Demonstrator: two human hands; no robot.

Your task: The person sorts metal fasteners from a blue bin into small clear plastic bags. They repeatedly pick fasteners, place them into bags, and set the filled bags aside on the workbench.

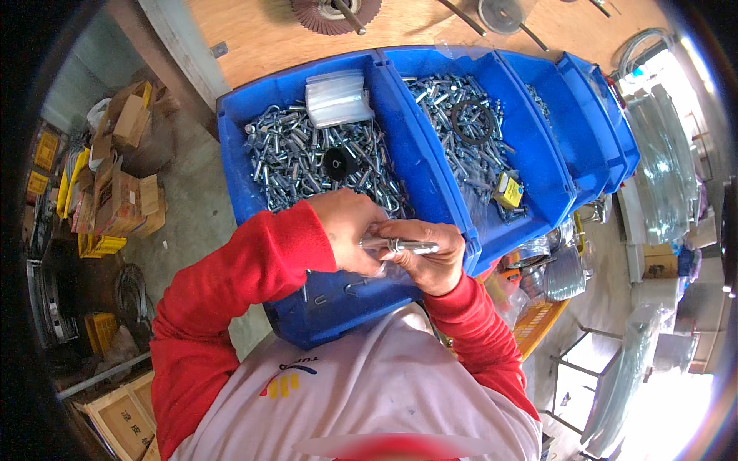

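My left hand [347, 224] and my right hand [435, 261] meet over the front of the nearest blue bin [311, 307]. Between them lie shiny metal bolts [413, 247], side by side, with what looks like a nut or collar on them. Both hands have their fingers closed on these bolts; the left fingertips are partly hidden. A heap of silver bolts and hooked pieces [288, 157] fills the bin behind my hands. On that heap rest a stack of clear plastic bags [337, 98] and a black round disc [339, 163]. A few hooked pieces [320, 300] lie at the bin's front.
To the right, a second blue bin [530, 165] holds more bolts, a black ring [473, 123] and a small yellow box [508, 190]. More blue bins follow. Behind is a wooden board [254, 31] with a flap disc [323, 15]. Cardboard boxes [115, 203] stand at left.
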